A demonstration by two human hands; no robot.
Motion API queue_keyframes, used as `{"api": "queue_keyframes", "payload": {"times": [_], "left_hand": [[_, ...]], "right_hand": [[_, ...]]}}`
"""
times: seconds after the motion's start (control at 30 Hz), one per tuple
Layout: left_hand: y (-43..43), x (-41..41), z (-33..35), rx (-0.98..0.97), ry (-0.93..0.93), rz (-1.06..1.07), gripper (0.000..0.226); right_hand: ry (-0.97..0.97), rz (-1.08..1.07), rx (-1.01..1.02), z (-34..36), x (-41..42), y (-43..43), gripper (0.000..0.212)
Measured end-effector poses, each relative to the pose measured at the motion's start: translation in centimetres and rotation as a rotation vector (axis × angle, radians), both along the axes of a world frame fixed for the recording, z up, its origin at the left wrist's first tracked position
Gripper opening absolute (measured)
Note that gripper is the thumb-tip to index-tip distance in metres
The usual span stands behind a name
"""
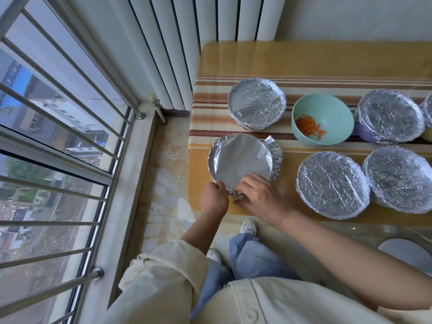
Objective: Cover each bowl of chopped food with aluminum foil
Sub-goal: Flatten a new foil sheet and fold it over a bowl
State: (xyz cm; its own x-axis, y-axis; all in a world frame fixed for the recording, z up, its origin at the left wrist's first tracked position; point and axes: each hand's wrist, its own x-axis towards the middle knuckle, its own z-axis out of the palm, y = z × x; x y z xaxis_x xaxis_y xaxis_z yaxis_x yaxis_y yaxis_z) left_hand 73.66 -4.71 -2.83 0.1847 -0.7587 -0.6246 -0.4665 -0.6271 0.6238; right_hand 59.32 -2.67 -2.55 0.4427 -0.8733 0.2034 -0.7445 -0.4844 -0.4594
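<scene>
At the near left corner of the tabletop, a bowl under a smooth sheet of aluminum foil is sitting on the yellow striped cloth, the foil already folded down along its left rim and still flaring outward at the far right edge. Both hands are working at the bowl's near edge: the left hand is closing its fingers on the crumpled foil there, pinching it against the rim, while the right hand is curling over the same bunched spot, fingertips pressing the foil down and inward. Behind this bowl, a foil-wrapped bowl is standing near the radiator. Just to its right, an uncovered teal bowl is holding a small heap of chopped carrot against its left wall. Further right, three more wrapped bowls are resting, one in the back row and two in the front row, all with tightly crinkled foil.
</scene>
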Motion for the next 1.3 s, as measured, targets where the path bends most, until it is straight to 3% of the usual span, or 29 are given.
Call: {"api": "queue_keyframes", "payload": {"times": [0.2,0.47,0.77,1.0,1.17,1.3], "left_hand": [[0.1,0.2,-0.4,-0.024,0.069,0.031,0.061],[1.0,-1.3,-0.5,0.060,0.141,0.164,0.033],[1.1,-1.5,0.8,0.097,0.364,0.292,0.026],[0.3,-0.7,0.5,0.048,0.465,0.332,0.019],[-0.3,-0.1,0.4,0.040,0.499,0.397,0.020],[0.0,-0.4,1.0,0.139,0.586,0.446,0.023]], "right_hand": [[0.036,-0.007,-0.071,-0.3,0.2,-0.3,0.019],[0.060,0.007,-0.052,-0.5,0.6,-0.2,0.021],[0.020,-0.027,-0.038,-0.6,1.0,-0.2,0.020],[-0.008,-0.026,-0.033,-0.4,0.9,0.2,0.009],[-0.012,-0.022,-0.030,-0.3,1.1,0.2,0.014],[0.003,-0.021,-0.033,-0.5,1.4,-0.1,0.015]]}}
